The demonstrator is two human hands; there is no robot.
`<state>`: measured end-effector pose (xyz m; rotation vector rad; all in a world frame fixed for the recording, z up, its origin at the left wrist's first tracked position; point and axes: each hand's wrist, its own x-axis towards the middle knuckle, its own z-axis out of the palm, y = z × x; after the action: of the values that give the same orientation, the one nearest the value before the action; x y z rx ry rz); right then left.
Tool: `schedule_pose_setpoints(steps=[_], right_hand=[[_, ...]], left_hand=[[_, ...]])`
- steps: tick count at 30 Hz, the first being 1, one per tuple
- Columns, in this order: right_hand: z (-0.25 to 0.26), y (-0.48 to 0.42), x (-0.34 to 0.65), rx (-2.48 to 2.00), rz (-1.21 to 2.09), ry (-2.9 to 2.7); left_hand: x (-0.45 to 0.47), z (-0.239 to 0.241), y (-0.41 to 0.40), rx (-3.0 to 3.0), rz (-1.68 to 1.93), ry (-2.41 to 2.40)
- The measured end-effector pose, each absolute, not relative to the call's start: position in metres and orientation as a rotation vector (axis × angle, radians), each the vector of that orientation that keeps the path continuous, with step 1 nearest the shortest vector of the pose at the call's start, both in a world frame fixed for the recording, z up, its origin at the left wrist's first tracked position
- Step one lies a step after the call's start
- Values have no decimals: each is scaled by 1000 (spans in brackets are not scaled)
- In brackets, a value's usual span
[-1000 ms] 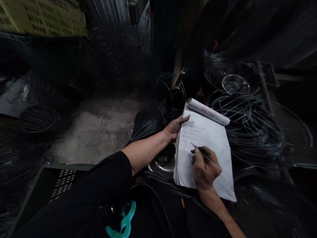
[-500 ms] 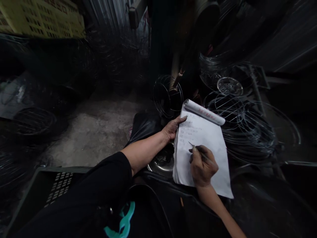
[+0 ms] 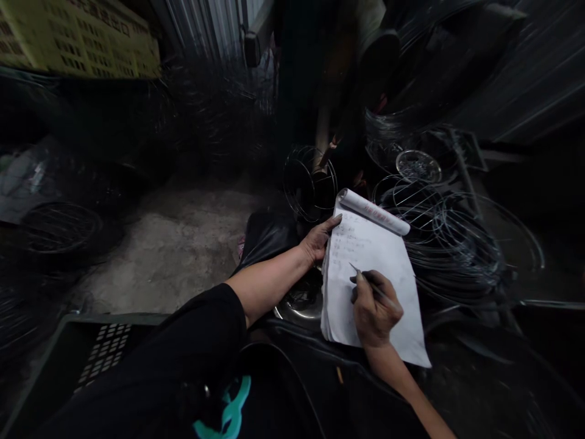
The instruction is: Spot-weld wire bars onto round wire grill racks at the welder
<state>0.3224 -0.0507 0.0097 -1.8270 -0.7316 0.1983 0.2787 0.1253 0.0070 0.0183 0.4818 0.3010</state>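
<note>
A white notepad [image 3: 393, 268] with its top pages rolled back lies tilted over my lap. Rows of faint handwriting run down the left part of its page. My left hand [image 3: 317, 239] grips the pad's left edge, thumb on top of the paper, the other fingers mostly hidden beneath. In my right hand [image 3: 377, 305] is a thin pen [image 3: 355, 268], pinched between thumb and fingers. Its tip is at the page just below the written lines; whether it touches the paper I cannot tell. A round shiny metal piece [image 3: 299, 311] sits below my left forearm.
Coils of metal wire [image 3: 452, 256] are heaped right of the pad, with a small round dish [image 3: 418, 166] behind them. A wire ring frame [image 3: 311, 183] stands ahead. A yellow crate [image 3: 91, 42] is at upper left, a dark green crate [image 3: 64, 347] at lower left.
The view has shifted slightly, so the background sits a little lower. The pen tip is slightly lower on the page. Both hands keep their holds.
</note>
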Motion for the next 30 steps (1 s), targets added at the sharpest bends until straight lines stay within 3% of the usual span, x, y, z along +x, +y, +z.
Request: schedule_pose_setpoints(steps=[11,30], right_hand=[[54,-35,340,-1755,408,-601],[47,-21,342,-1654,398,-491]], left_hand=[[278,0,128,26,234,437],[278,5,126,-3,258,444]])
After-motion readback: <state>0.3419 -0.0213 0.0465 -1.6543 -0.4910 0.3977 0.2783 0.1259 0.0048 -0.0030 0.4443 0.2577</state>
